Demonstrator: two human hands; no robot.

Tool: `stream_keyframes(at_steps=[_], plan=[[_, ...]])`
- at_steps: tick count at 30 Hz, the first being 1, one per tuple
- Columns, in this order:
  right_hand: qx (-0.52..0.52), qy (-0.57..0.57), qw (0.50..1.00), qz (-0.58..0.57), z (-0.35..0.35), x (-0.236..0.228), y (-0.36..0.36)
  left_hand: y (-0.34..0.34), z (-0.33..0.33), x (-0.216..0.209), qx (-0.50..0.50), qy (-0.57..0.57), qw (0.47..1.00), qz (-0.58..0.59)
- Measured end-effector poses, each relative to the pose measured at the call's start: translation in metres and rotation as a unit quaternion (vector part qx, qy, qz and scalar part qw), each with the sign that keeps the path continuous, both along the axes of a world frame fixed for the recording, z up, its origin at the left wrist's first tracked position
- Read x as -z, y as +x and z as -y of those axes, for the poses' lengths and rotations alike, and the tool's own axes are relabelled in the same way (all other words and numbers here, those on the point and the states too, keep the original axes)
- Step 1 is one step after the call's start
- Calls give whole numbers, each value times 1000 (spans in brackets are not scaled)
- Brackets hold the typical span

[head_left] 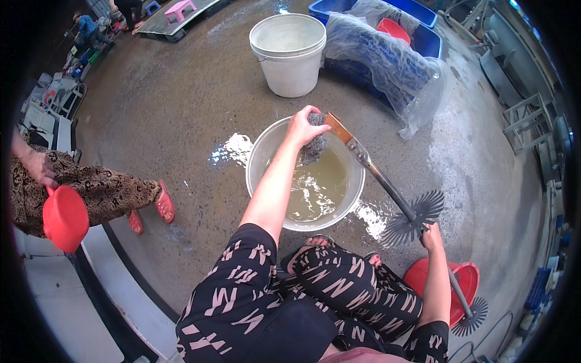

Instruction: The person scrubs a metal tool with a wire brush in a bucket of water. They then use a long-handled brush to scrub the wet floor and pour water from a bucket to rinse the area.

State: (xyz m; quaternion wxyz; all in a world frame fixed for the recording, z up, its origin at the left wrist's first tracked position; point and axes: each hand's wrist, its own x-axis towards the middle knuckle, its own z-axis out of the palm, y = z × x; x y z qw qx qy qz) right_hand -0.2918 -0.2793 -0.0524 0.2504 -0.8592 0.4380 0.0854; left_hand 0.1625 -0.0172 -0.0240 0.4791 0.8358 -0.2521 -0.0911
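My left hand (299, 129) is closed on a grey steel wool scrubber (314, 148) above a round tub (252, 163) of cloudy water. Its fingertips reach the brown-orange end block (339, 128) of a long metal shaft (387, 183). My right hand (432, 237) grips that shaft just below a finned dark disc (417, 216). The shaft slants down to the right, and a second finned disc (472, 317) sits near its lower end. Behind my right forearm, a red basin (462, 284) is partly hidden.
A white bucket (290, 71) stands beyond the tub. Blue crates (357, 75) draped with clear plastic sheeting (384, 51) are to its right. At the left, another person's hand (37, 166) holds a red scoop (65, 219). Wet floor (200, 115) surrounds the tub.
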Motion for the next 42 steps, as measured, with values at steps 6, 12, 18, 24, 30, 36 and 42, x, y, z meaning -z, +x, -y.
stream_keyframes(at_steps=[6, 12, 18, 24, 30, 36, 42], plan=[[4, 15, 1000, 9, -7, -10, 9, 11, -4, 14, 11, -41, 999, -2], [12, 13, 1000, -12, 2, 5, -1, 3, -1, 10, 4, -38, 999, 21], [-8, 4, 1000, -18, 1, 0, 2, -2, -2, 4, -11, -17, 999, 48], [1, -30, 999, 13, -10, -10, 6, 6, -4, -11, 18, 38, 997, 58], [-17, -50, 998, 34, -13, -10, 5, -5, 0, -37, -17, 126, 990, 57], [-12, -18, 1000, 11, -8, -6, 4, 5, 2, -20, -8, 64, 996, 57], [-8, -39, 999, 5, -11, -7, 5, 2, 2, -26, -4, 97, 995, 32]])
